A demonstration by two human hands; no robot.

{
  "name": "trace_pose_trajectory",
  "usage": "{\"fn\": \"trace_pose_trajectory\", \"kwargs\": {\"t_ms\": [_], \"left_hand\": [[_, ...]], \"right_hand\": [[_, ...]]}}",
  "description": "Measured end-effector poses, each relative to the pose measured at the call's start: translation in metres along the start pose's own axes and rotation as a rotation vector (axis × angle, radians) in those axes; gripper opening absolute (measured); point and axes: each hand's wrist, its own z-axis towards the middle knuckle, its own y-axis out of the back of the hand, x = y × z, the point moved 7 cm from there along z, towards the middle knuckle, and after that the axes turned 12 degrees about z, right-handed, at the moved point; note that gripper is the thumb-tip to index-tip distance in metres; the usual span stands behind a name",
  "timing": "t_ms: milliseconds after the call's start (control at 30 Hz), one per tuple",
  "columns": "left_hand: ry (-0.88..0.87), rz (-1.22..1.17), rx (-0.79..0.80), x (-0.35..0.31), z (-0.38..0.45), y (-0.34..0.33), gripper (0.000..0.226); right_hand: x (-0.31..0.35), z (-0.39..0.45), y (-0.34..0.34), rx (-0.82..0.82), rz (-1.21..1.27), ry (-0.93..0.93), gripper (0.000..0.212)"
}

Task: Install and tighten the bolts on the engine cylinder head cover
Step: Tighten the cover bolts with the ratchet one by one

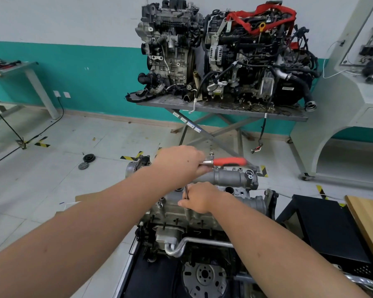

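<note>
Bolts are hidden under the hands. Left hand point(179, 163) grips the ratchet point(228, 161), its red handle pointing right at frame centre; right hand point(199, 197), just below, pinches the upright extension point(186, 191) standing on the cover point(224, 179).

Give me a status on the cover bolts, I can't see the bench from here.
Left hand grips the ratchet near its head. Right hand pinches the extension bar, upright on the cylinder head cover. Nothing in the way.

Ratchet head point(206, 162) hidden under left hand point(179, 163); extension tip point(187, 192) behind right hand point(199, 197).
</note>
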Motion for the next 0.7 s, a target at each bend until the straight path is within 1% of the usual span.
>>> {"fn": "trace_pose_trajectory", "kwargs": {"t_ms": [33,100,133,167,200,233,267,300,333,367,433,500,533,633,700], "left_hand": [[-0.017,0.013,-0.131,-0.003,-0.004,0.001,0.043],[-0.023,-0.028,-0.470,-0.008,-0.021,0.006,0.044],[-0.003,-0.069,-0.625,-0.009,-0.031,0.006,0.047],[0.027,-0.120,-0.727,-0.010,-0.038,0.004,0.051],[0.059,-0.185,-0.766,-0.011,-0.042,-0.001,0.058],[0.083,-0.274,-0.754,-0.011,-0.043,-0.007,0.064],[0.100,-0.415,-0.716,-0.012,-0.042,-0.013,0.066],[0.119,-0.613,-0.667,-0.011,-0.042,-0.019,0.062],[0.153,-0.827,-0.631,-0.010,-0.042,-0.025,0.055],[0.202,-0.992,-0.620,-0.009,-0.043,-0.031,0.050],[0.305,-1.208,-0.626,-0.010,-0.046,-0.039,0.046],[0.377,-1.448,-0.603,-0.011,-0.044,-0.046,0.045],[0.399,-1.585,-0.564,-0.011,-0.041,-0.050,0.042],[0.461,-2.012,-0.374,-0.008,-0.032,-0.061,0.042],[0.480,-2.125,-0.291,-0.003,-0.029,-0.064,0.041]], "right_hand": [[-0.001,0.000,0.000,-0.011,0.002,0.000,0.042],[-0.004,-0.001,0.000,-0.052,0.012,0.027,0.041],[-0.003,0.000,0.003,-0.089,0.053,0.056,0.044],[0.006,0.001,0.010,-0.137,0.188,0.098,0.048],[0.012,0.001,0.016,-0.198,0.370,0.085,0.050],[0.011,0.002,0.017,-0.208,0.507,0.059,0.048],[0.011,0.002,0.018,-0.175,0.391,0.045,0.045],[0.006,0.001,0.013,-0.089,0.204,0.022,0.041],[-0.003,-0.002,0.006,-0.036,0.226,-0.064,0.035],[0.002,-0.004,0.003,-0.018,0.172,-0.021,0.031],[0.001,-0.002,-0.003,0.039,0.106,0.013,0.032],[0.000,-0.002,-0.005,0.054,0.093,0.001,0.036],[-0.002,-0.002,-0.004,0.046,0.116,-0.015,0.038],[-0.007,0.000,-0.003,0.010,0.166,-0.049,0.037],[-0.007,0.000,-0.004,0.017,0.149,-0.059,0.032]]}}
